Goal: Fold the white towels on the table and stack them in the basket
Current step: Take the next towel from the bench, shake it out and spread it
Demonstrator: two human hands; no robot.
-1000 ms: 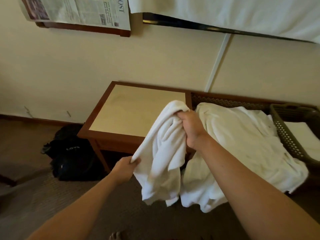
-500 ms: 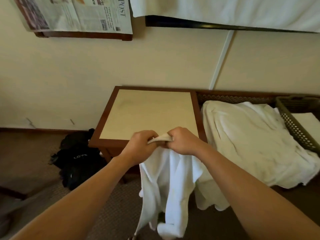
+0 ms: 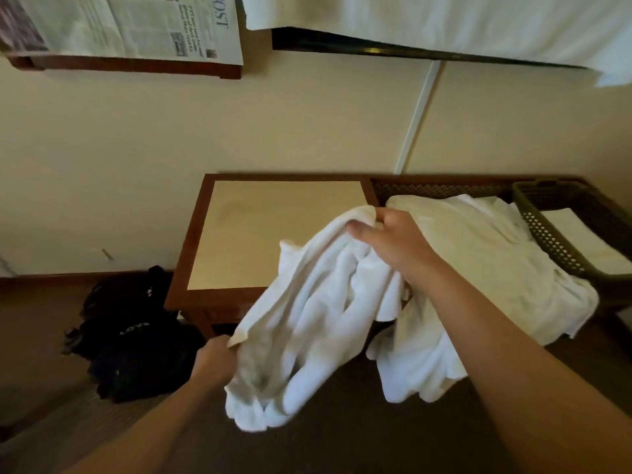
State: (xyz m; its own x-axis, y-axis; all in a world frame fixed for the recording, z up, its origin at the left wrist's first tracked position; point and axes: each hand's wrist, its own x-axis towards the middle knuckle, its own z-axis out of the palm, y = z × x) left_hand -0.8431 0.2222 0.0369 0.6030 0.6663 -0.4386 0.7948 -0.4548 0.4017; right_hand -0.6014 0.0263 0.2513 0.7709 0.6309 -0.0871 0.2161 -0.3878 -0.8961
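I hold a bunched white towel (image 3: 318, 319) in the air in front of a small wooden table (image 3: 273, 230). My right hand (image 3: 390, 241) grips its upper corner over the table's right edge. My left hand (image 3: 215, 357) grips a lower corner, down by the table's front leg. The towel sags in folds between both hands. A heap of white towels (image 3: 478, 268) lies on the bench to the right and hangs over its front. A dark perforated basket (image 3: 554, 244) at the far right holds a folded white towel (image 3: 581, 241).
A black bag (image 3: 133, 340) lies on the carpet left of the table. A newspaper (image 3: 136, 25) hangs on the wall at upper left. White cloth (image 3: 444, 22) hangs along the top above a dark rail. The beige wall stands right behind the table.
Half a second ago both hands pinched one edge together in front of the table. Now they have pulled apart: right hand up and to the right, left hand down and left, stretching the towel.
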